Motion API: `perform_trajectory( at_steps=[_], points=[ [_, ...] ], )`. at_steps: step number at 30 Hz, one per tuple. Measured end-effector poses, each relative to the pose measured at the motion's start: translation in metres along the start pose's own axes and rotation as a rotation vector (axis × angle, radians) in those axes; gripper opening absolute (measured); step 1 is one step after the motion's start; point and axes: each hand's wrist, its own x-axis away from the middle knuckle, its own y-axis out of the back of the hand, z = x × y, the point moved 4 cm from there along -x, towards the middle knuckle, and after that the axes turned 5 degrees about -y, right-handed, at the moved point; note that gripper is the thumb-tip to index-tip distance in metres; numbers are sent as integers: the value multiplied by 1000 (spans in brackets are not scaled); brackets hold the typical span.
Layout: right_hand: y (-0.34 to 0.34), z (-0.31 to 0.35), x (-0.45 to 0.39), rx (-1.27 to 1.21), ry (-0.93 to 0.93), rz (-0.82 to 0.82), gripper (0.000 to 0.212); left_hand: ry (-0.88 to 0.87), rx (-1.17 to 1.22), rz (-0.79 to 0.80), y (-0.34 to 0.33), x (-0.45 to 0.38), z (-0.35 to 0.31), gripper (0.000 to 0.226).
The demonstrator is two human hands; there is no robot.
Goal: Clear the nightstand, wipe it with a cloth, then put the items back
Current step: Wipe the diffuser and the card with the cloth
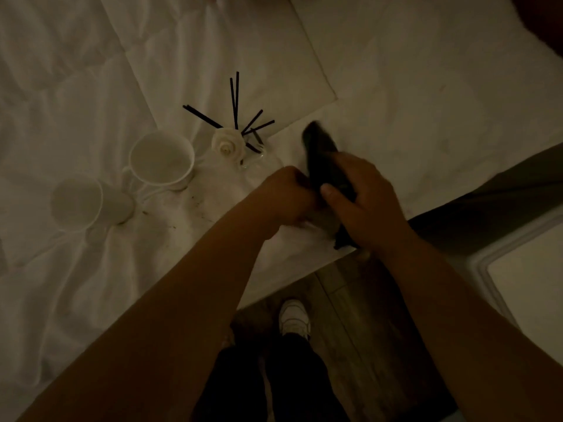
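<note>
Over the edge of the bed (91, 284), the right hand (362, 202) has its grip clamped round a dark, blurred, elongated object (320, 147), perhaps a remote, thumb laid along its near side while its far end sticks out toward the pillow (411, 102). The left hand (286, 196) is curled into a fist right against that object's lower part, though whether its grip actually holds anything cannot be told. On the white sheet to the left stand a reed diffuser (240, 141) with black sticks and a white rose, an upright white mug (161, 159) and a second mug (88, 202) lying on its side; a corner of the nightstand (487, 260) shows at the right.
</note>
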Motion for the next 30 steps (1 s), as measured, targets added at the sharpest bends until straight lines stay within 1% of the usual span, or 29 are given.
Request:
perform_trajectory(
  at_steps=[1, 2, 4, 7, 8, 10, 12, 13, 15, 17, 19, 21, 24, 27, 30],
  points=[
    [-4, 0, 1, 68, 32, 40, 52, 32, 231, 84, -5, 6, 1, 20],
    [-6, 0, 3, 76, 37, 66, 50, 33, 423, 136, -10, 11, 1, 26],
    [-8, 2, 7, -24, 13, 67, 49, 14, 707, 148, -16, 19, 3, 37],
    [-7, 8, 20, -78, -5, -49, 47, 19, 1037, 230, -27, 29, 2, 36],
    [-9, 11, 26, -81, -7, -72, 46, 32, 1116, 251, -29, 32, 1, 39],
    [-15, 18, 41, -53, 16, -91, 46, 51, 1224, 226, -30, 33, 3, 54],
    [-22, 24, 58, 6, 88, -109, 46, 67, 1277, 181, -28, 34, 3, 65],
    [-23, 27, 63, 28, 134, -115, 45, 75, 1279, 153, -26, 35, 3, 65],
    [-21, 35, 62, 83, 216, -115, 43, 67, 1269, 116, -25, 41, 5, 60],
    [-14, 41, 49, 142, 242, -148, 41, 21, 1272, 111, -27, 47, 5, 54],
    [-4, 44, 26, 133, 163, -207, 40, -33, 1273, 118, -30, 51, 1, 52],
    [5, 43, 7, -6, 30, -223, 39, -74, 1251, 107, -31, 56, -5, 52],
    [14, 39, 2, -222, -69, -267, 36, -142, 1200, 102, -38, 61, -11, 47],
    [8, 41, 25, -215, -96, -260, 42, -205, 1179, 39, -41, 60, -10, 42],
    [-13, 49, 60, -221, -45, -193, 42, -112, 1193, -29, -34, 51, -10, 49]
  ],
)
